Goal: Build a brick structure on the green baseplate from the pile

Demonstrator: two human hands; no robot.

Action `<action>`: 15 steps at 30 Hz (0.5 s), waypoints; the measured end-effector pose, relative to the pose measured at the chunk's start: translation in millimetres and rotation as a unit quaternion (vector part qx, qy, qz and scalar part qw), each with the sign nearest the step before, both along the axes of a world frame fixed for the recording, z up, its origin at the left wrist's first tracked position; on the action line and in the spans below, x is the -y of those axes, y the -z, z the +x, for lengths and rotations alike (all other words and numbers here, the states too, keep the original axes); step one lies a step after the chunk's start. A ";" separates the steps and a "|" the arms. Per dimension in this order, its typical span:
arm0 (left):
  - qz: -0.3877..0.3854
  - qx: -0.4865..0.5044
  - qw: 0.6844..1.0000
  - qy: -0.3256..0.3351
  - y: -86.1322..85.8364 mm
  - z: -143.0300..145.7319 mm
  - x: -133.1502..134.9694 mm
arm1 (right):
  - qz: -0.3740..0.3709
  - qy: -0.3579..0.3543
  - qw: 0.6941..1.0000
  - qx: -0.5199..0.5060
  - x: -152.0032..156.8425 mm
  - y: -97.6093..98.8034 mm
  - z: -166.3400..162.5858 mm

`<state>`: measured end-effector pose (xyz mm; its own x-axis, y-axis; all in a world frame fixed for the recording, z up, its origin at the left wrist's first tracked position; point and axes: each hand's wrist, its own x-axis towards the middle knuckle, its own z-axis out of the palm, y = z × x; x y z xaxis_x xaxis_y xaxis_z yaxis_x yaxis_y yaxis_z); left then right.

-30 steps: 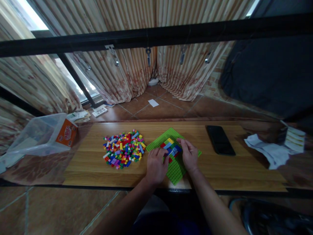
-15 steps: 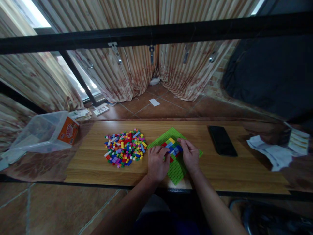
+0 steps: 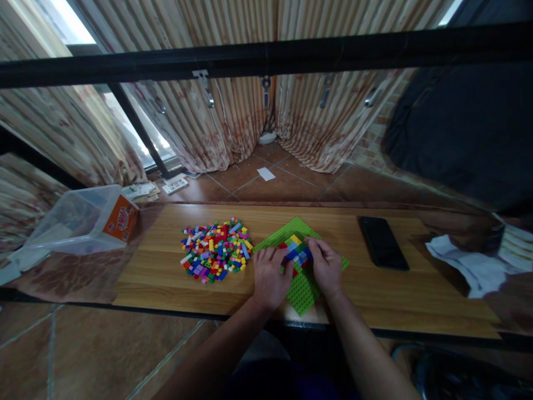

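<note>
A green studded baseplate (image 3: 300,295) lies turned cornerwise on the wooden board. Joined toy bricks (image 3: 298,253) in blue, light blue, yellow and red cover part of its middle. My left hand (image 3: 271,279) lies over the plate's left side, fingers curled on it and thumb beside the bricks. At the bricks' right side, my right hand (image 3: 327,268) has thumb and forefinger pinched together; whatever is between the tips is too small to make out. Both hands hide parts of the plate. Left of my left hand, a heap of loose coloured bricks (image 3: 216,251) is spread out.
A black phone (image 3: 383,243) lies right of the plate, with crumpled white paper (image 3: 466,264) beyond it. A clear plastic tub (image 3: 77,219) with an orange label rests on its side at far left. The wooden board (image 3: 166,283) ends close to my forearms.
The whole view has shifted slightly, so things appear a little further right. Both hands keep nearly the same places at the plate and bricks.
</note>
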<state>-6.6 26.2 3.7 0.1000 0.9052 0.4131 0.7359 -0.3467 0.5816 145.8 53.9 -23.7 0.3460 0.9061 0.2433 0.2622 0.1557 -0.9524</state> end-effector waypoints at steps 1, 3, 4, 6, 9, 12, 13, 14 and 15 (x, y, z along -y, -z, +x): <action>0.001 0.001 1.000 -0.007 0.3 0.2 -0.3 | 0.000 -0.006 1.000 0.012 -0.2 0.0 0.0; 0.003 0.006 1.000 -0.021 1.2 0.2 -1.2 | 0.001 -0.024 0.998 0.053 -0.7 -0.8 -0.6; 0.004 0.009 1.000 -0.027 1.9 0.2 -1.7 | 0.001 -0.034 0.996 0.080 -0.9 -1.4 -1.3; 0.006 0.019 0.999 -0.034 3.4 0.1 -2.8 | 0.001 -0.052 0.989 0.135 -1.3 -2.8 -3.0; 0.001 0.038 0.999 -0.027 5.9 0.3 -4.4 | -0.007 -0.064 0.980 0.191 -1.5 -4.6 -5.4; -0.016 0.060 0.998 -0.018 8.6 0.4 -5.5 | -0.013 -0.071 0.977 0.203 -1.3 -6.6 -6.5; -0.022 0.066 0.997 -0.017 9.5 0.3 -5.9 | -0.015 -0.072 0.977 0.202 -1.1 -7.4 -6.6; -0.027 0.071 0.997 -0.017 10.5 0.2 -6.4 | -0.017 -0.073 0.977 0.201 -1.0 -8.2 -6.7; -0.032 0.076 0.996 -0.017 11.5 0.0 -6.9 | -0.020 -0.075 0.977 0.198 -0.9 -9.0 -6.9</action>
<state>-6.6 33.1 -7.9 0.0105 0.9321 0.3620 0.6484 -0.2819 0.7072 138.9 54.8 -14.7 0.0945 0.9507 0.2952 0.5884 0.1859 -0.7869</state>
